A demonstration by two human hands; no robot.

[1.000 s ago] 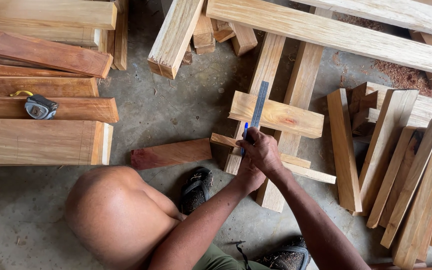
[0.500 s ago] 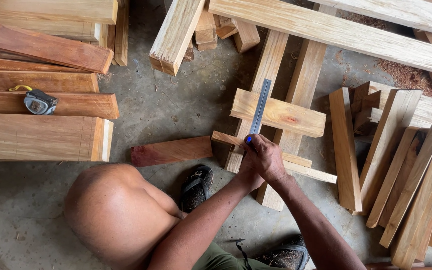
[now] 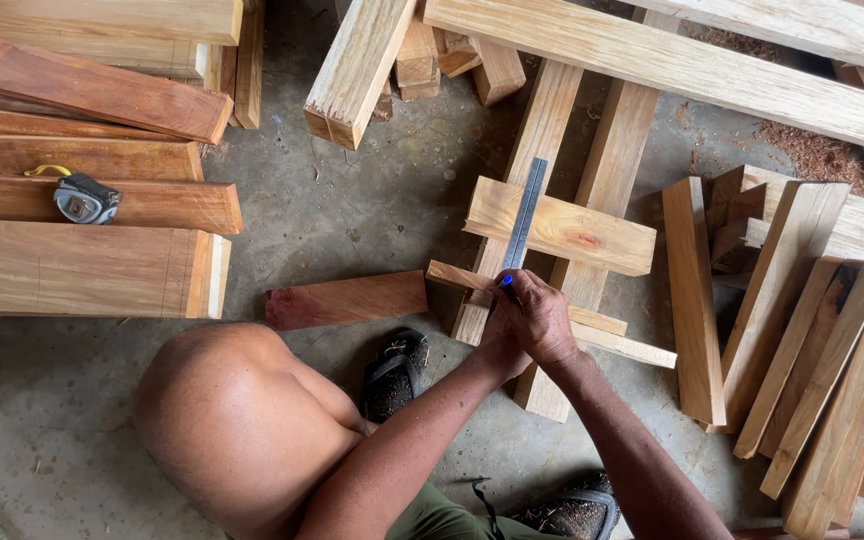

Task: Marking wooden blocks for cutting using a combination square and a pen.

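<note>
A steel ruler (image 3: 523, 215) lies lengthwise across a short pale wood block (image 3: 592, 235), which rests crosswise on two long planks (image 3: 607, 150). My right hand (image 3: 544, 318) is closed around a blue pen (image 3: 504, 282), whose tip sits at the ruler's near end beside a thin slat (image 3: 632, 348). My left hand (image 3: 497, 345) is tucked under and against the right hand, holding the ruler's near end; most of it is hidden. My bare knee (image 3: 242, 420) fills the lower left.
Thick reddish and pale boards are stacked at left with a tape measure (image 3: 84, 198) on top. A reddish offcut (image 3: 347, 300) lies on the concrete floor. Several short slats (image 3: 822, 360) are piled at right, long planks run across the top, and my sandalled feet (image 3: 397, 375) are below.
Both hands stay together at the ruler's near end, shifting only slightly toward me. The ruler and block have not visibly moved.
</note>
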